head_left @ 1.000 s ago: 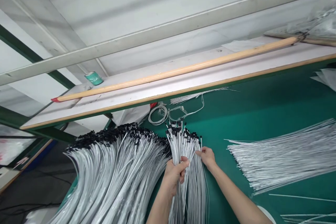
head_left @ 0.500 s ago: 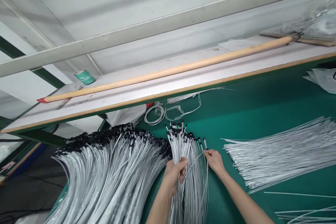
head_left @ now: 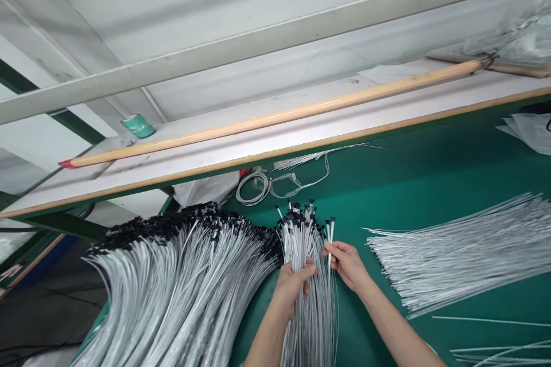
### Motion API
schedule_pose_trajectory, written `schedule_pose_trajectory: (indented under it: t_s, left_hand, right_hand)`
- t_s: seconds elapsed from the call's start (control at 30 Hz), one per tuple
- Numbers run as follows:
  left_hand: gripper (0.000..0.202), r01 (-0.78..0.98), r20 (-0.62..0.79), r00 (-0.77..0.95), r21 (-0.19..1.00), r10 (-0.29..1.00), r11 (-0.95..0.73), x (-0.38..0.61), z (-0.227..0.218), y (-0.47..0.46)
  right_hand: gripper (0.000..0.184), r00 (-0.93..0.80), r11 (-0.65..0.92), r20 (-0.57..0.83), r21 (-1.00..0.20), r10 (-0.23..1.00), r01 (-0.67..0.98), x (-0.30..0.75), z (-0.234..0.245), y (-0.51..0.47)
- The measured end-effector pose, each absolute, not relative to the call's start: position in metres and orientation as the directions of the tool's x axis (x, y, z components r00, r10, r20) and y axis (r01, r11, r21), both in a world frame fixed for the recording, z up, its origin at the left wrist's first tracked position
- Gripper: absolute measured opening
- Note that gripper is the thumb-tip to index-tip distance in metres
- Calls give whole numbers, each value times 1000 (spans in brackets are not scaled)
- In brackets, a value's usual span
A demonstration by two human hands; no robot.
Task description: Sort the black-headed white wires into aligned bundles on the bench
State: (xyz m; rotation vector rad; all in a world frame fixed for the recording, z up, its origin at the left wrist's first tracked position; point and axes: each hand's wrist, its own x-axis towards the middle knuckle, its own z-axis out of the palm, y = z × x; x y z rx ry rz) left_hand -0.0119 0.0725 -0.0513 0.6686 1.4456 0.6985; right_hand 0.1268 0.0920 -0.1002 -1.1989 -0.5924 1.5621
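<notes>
Green counter (head_left: pixel 413 183) below me, black-tipped white wire bunch (head_left: pixel 312 327) at center, beside big pile (head_left: pixel 181 281). My L hand (head_left: pixel 293 289) clenches the bunch; my R hand (head_left: pixel 346 266) has moved in since the last frame, now pinching a few wires at the bunch's R edge.

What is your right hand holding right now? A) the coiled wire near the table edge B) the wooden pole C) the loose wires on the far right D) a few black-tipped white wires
D: the right hand pinches a few black-tipped white wires between thumb and fingers, beside the bundle in the left hand.
</notes>
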Motion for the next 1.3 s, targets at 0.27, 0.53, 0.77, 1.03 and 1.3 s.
schedule_pose_trajectory:
  t_s: [0.27,0.53,0.77,1.03,1.3]
  left_hand:
    - [30,-17,-560,18,828,828,561,-15,-56,73]
    - [29,-52,-539,-2,841,842,538,-23,-54,73]
    - [30,-40,-556,-69,831,829,554,-22,-52,72]
    - [33,-87,-567,9,820,823,566,-17,-51,69]
    - [31,-97,-560,-25,826,828,555,-22,-54,70]
  right_hand:
    - [32,110,-389,-388,-921,915,-9,124,-102,102]
    - [4,286,-481,-424,-859,860,175,124,-149,107]
    - [27,230,-447,-408,-881,884,156,142,-152,98]
    - [11,318,-456,-340,-768,885,449,131,-150,129]
    - [16,279,-457,-362,-726,889,513,124,-141,132]
